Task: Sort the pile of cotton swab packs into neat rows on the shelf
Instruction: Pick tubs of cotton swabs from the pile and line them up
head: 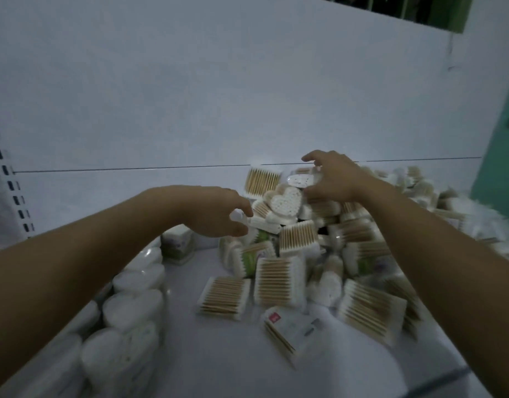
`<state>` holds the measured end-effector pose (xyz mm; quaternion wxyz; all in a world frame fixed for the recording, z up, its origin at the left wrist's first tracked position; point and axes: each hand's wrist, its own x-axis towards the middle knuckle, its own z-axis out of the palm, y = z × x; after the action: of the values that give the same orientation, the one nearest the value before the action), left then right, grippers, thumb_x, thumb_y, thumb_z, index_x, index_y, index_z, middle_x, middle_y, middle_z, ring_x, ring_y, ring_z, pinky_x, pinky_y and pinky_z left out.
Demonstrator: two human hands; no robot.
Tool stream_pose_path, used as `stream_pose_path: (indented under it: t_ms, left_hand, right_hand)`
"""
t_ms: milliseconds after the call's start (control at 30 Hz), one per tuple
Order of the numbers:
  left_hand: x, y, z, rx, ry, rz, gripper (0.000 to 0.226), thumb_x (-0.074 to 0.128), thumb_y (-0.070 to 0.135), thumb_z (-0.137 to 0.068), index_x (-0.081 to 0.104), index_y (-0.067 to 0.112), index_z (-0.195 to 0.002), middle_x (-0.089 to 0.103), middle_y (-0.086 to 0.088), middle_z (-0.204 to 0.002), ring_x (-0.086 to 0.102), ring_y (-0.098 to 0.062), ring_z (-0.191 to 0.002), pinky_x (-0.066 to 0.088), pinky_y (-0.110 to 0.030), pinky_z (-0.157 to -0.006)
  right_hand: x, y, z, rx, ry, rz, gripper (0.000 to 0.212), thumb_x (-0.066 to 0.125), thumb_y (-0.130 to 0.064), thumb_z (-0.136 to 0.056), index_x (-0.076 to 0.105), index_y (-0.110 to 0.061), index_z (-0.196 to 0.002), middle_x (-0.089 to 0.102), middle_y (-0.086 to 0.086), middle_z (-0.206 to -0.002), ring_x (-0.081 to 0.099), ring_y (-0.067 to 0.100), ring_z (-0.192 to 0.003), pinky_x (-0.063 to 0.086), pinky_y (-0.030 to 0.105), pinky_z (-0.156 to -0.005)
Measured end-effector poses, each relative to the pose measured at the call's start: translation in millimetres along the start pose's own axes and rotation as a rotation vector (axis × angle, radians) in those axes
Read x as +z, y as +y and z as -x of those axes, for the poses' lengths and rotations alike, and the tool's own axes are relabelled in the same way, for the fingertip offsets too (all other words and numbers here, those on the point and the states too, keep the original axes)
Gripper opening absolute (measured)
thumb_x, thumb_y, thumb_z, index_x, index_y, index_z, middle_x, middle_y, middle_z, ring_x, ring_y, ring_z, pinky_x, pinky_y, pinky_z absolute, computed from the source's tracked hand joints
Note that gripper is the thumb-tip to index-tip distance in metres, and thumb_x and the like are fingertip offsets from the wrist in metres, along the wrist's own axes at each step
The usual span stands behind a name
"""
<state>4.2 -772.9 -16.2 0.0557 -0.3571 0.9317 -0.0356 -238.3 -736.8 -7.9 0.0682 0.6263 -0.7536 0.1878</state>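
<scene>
A loose pile of cotton swab packs (327,242) covers the right half of the white shelf (213,363): flat square packs with wooden sticks and heart-shaped packs. A row of heart-shaped packs (132,308) stands along the left. My right hand (330,176) reaches over the top of the pile and grips a heart-shaped pack (302,179) between thumb and fingers. Another heart-shaped pack (286,201) lies just below it. My left hand (218,211) is at the pile's left edge, fingers curled round a small white pack (239,216).
The shelf's white back panel (218,96) rises behind the pile. A slotted upright (15,191) runs down the left side. A green wall (502,139) stands at the right. One labelled flat pack (293,328) lies apart near the front.
</scene>
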Motion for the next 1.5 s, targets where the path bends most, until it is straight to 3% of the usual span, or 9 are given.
stream_pose_path:
  t_ms: [333, 433, 533, 700, 867, 1000, 1133, 1233, 1500]
  left_hand:
    - [7, 7, 24, -0.195, -0.047, 0.009, 0.051, 0.05, 0.051, -0.095, 0.039, 0.034, -0.142, 0.039, 0.003, -0.149, 0.043, -0.018, -0.13, 0.034, -0.037, -0.109]
    - [11, 8, 40, -0.26, -0.057, 0.03, 0.052, 0.049, 0.053, -0.094, 0.04, 0.035, -0.142, 0.04, 0.003, -0.149, 0.042, -0.019, -0.131, 0.033, -0.037, -0.11]
    - [18, 9, 51, -0.315, -0.058, 0.053, 0.051, 0.047, 0.055, -0.094, 0.042, 0.035, -0.141, 0.048, 0.004, -0.142, 0.049, -0.015, -0.115, 0.037, -0.032, -0.102]
    - [21, 11, 67, -0.363, 0.046, 0.11, 0.047, 0.048, 0.052, -0.095, 0.047, 0.032, -0.137, 0.052, 0.008, -0.137, 0.051, -0.014, -0.113, 0.039, -0.028, -0.096]
    - [26, 18, 79, -0.38, 0.165, 0.129, 0.041, 0.048, 0.05, -0.095, 0.051, 0.034, -0.133, 0.055, 0.011, -0.135, 0.052, -0.014, -0.118, 0.041, -0.034, -0.101]
    - [27, 23, 85, -0.395, 0.174, 0.122, 0.042, 0.048, 0.05, -0.095, 0.051, 0.033, -0.133, 0.056, 0.01, -0.134, 0.052, -0.015, -0.119, 0.041, -0.037, -0.102]
    - [27, 32, 80, -0.395, 0.161, 0.103, 0.042, 0.048, 0.05, -0.096, 0.05, 0.033, -0.134, 0.055, 0.01, -0.135, 0.052, -0.015, -0.117, 0.041, -0.038, -0.102]
    - [25, 37, 79, -0.396, 0.158, 0.095, 0.042, 0.048, 0.05, -0.096, 0.049, 0.033, -0.135, 0.053, 0.011, -0.137, 0.05, -0.015, -0.121, 0.039, -0.037, -0.103]
    - [22, 36, 83, -0.424, 0.235, 0.147, 0.055, 0.056, 0.048, -0.093, 0.039, 0.031, -0.142, 0.049, 0.007, -0.141, 0.048, -0.016, -0.125, 0.039, -0.039, -0.104]
  right_hand:
    - [2, -55, 37, -0.403, 0.193, 0.031, 0.072, 0.064, -0.037, -0.086, 0.031, -0.024, -0.148, 0.035, 0.004, -0.15, 0.035, 0.024, -0.135, 0.024, 0.042, -0.116]
    - [13, -76, 38, -0.479, -0.011, 0.021, 0.048, 0.065, -0.038, -0.087, 0.052, -0.025, -0.132, 0.056, -0.006, -0.12, 0.05, 0.017, -0.114, 0.041, 0.032, -0.095]
    - [33, -93, 34, -0.572, -0.288, 0.21, 0.034, 0.072, -0.036, -0.083, 0.064, -0.025, -0.114, 0.048, -0.017, -0.083, 0.047, 0.009, -0.086, 0.04, 0.026, -0.075]
    - [53, -108, 19, -0.556, -0.356, 0.182, 0.045, 0.076, -0.037, -0.08, 0.062, -0.017, -0.117, 0.063, 0.0, -0.111, 0.059, 0.017, -0.095, 0.049, 0.029, -0.077]
    - [58, -107, 25, -0.541, -0.448, 0.386, 0.057, 0.081, -0.034, -0.075, 0.058, -0.013, -0.123, 0.059, 0.005, -0.114, 0.057, 0.016, -0.083, 0.051, 0.024, -0.06]
    - [60, -93, 26, -0.567, -0.421, 0.417, 0.052, 0.076, -0.025, -0.08, 0.057, -0.014, -0.128, 0.06, 0.006, -0.12, 0.059, 0.02, -0.101, 0.051, 0.027, -0.076]
    - [64, -94, 30, -0.575, -0.435, 0.438, 0.059, 0.081, -0.038, -0.074, 0.06, -0.01, -0.121, 0.063, 0.008, -0.112, 0.063, 0.019, -0.089, 0.047, 0.023, -0.053]
    - [70, -94, 33, -0.646, -0.375, 0.457, 0.063, 0.082, -0.04, -0.071, 0.052, -0.013, -0.12, 0.059, 0.005, -0.11, 0.052, 0.017, -0.085, 0.041, 0.027, -0.06]
    - [50, -73, 25, -0.566, -0.224, -0.04, 0.042, 0.07, -0.045, -0.069, 0.058, -0.023, -0.103, 0.06, -0.003, -0.098, 0.054, 0.017, -0.087, 0.045, 0.031, -0.07]
